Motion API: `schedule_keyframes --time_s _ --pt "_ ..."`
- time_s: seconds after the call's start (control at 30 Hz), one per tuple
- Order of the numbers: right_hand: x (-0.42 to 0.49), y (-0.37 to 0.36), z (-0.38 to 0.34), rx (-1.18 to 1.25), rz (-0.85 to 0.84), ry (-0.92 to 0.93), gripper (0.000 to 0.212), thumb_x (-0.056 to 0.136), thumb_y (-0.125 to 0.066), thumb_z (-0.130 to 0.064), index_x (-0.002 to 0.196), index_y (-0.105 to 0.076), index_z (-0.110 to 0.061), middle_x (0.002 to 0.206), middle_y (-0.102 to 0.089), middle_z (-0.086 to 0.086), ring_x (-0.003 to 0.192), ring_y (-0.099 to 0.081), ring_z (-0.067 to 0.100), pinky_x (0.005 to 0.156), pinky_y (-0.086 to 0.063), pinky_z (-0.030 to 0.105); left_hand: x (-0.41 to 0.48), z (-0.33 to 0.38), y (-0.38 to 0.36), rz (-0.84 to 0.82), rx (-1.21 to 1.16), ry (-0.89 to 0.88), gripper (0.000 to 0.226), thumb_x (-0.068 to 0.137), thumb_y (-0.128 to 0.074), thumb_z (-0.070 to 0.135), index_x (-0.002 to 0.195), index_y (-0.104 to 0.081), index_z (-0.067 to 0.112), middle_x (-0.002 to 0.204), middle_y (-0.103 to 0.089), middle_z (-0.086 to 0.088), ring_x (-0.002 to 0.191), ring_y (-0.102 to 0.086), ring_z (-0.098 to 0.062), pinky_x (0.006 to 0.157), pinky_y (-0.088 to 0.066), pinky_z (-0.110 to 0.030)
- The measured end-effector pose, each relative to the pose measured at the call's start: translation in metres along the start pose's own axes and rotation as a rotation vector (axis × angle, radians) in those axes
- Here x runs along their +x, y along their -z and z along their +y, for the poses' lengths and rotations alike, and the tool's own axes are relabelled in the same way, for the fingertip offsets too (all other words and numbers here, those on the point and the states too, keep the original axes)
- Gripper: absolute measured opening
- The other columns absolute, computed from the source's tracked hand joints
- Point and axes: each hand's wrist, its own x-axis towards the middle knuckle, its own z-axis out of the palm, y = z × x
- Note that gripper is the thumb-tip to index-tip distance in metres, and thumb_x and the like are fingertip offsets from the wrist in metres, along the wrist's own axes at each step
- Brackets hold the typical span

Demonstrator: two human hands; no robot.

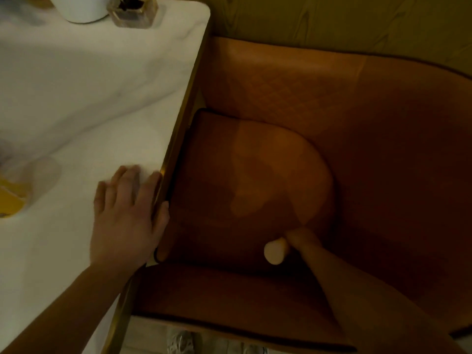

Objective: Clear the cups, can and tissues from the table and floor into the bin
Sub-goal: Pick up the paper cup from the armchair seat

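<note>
A pale, cream-coloured cup lies on its side over the front of the orange chair seat. My right hand reaches down from the lower right and closes its fingers on the cup's far end; the hand is dim and partly hidden in shadow. My left hand rests flat on the edge of the white marble table, fingers apart, thumb hanging over the gold rim. A blurred white patch shows under its fingertips; I cannot tell whether it is a tissue.
The orange quilted armchair is pushed against the table's right edge. A white round vessel and a glass jar with dark contents stand at the table's far end. A yellow object sits at the left edge. My shoes show below.
</note>
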Motion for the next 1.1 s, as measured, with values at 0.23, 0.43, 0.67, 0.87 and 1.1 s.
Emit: schedule_keyframes --time_s 0.23,0.43,0.67,0.87,1.1 --pt "-0.045 -0.01 -0.031 0.212 0.005 0.215 0.033 0.09 -0.057 -0.048 0.096 -0.064 -0.016 0.09 -0.067 0.007 0.078 -0.065 0.026 0.075 -0.057 0.041 -0.015 0.114 -0.034 -0.51 -0.339 -0.097 0.082 0.081 -0.047 0.071 0.148 -0.027 0.028 0.15 -0.034 -0.002 0.135 -0.036 -0.023 0.103 -0.043 -0.041" --pt "-0.079 0.003 -0.036 0.424 -0.188 0.442 0.039 0.09 -0.057 -0.052 0.096 -0.066 -0.014 0.075 -0.07 0.009 0.05 -0.064 0.021 0.045 -0.05 0.026 0.001 0.129 -0.077 -0.804 -0.4 0.159 0.045 0.072 -0.066 0.054 0.106 -0.058 0.026 0.088 -0.065 0.005 0.08 -0.064 -0.017 0.069 -0.052 -0.033" --pt "-0.042 0.034 -0.011 0.246 -0.016 0.375 0.015 0.094 -0.06 -0.027 0.099 -0.063 -0.013 0.097 -0.069 0.014 0.067 -0.066 0.024 0.058 -0.053 0.033 0.008 0.088 -0.06 -0.666 -0.502 0.141 0.067 0.072 -0.075 0.028 0.13 -0.041 0.025 0.11 -0.059 0.001 0.098 -0.061 -0.023 0.074 -0.048 -0.034" --pt "0.007 0.021 0.01 -0.474 0.011 0.281 0.023 0.098 -0.05 -0.016 0.104 -0.069 -0.005 0.097 -0.068 0.009 0.076 -0.06 0.016 0.072 -0.049 0.028 0.026 0.069 -0.043 -0.509 -0.623 0.133 0.075 0.069 -0.079 0.021 0.132 -0.039 0.028 0.106 -0.056 0.003 0.089 -0.06 -0.017 0.068 -0.048 -0.034" --pt "0.035 -0.008 0.019 -0.627 -0.009 0.271 0.03 0.096 -0.052 -0.017 0.125 -0.057 -0.014 0.124 -0.059 0.012 0.112 -0.06 0.031 0.095 -0.052 0.043 0.036 0.053 -0.053 -0.474 -0.658 0.175 0.08 0.067 -0.082 0.018 0.135 -0.041 0.026 0.12 -0.046 0.0 0.102 -0.052 -0.017 0.071 -0.044 -0.027"
